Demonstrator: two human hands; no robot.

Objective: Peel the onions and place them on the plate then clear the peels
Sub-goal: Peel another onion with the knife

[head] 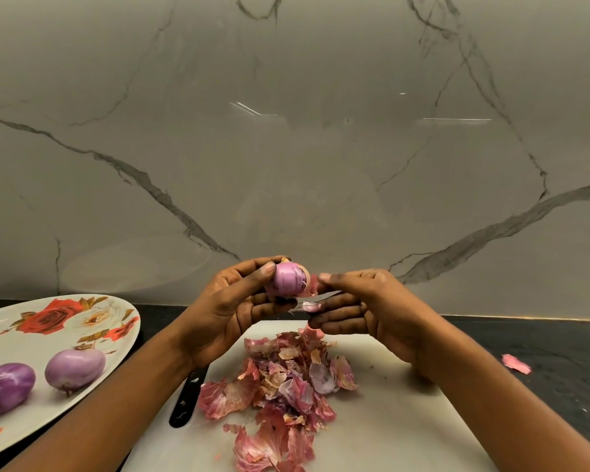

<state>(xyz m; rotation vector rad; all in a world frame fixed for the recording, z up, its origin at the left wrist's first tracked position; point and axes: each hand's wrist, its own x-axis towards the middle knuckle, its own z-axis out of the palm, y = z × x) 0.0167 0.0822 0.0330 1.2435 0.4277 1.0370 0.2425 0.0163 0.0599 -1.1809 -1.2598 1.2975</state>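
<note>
White plate (14, 356): two peeled onions (75, 368); left hand (232, 308) grips third onion (288, 279).

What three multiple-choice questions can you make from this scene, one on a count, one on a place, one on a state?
1. How many onions lie on the plate? A two, B one, C four.
2. Where is the peel pile? A on the plate, B on the board, C in a bowl.
3. How is the left hand? A flat on the board, B hanging empty, C gripping an onion.
Key: A, two purple onions rest on it; B, the pile sits on the white board; C, its fingers curl round the onion while the right hand holds a knife.
</note>
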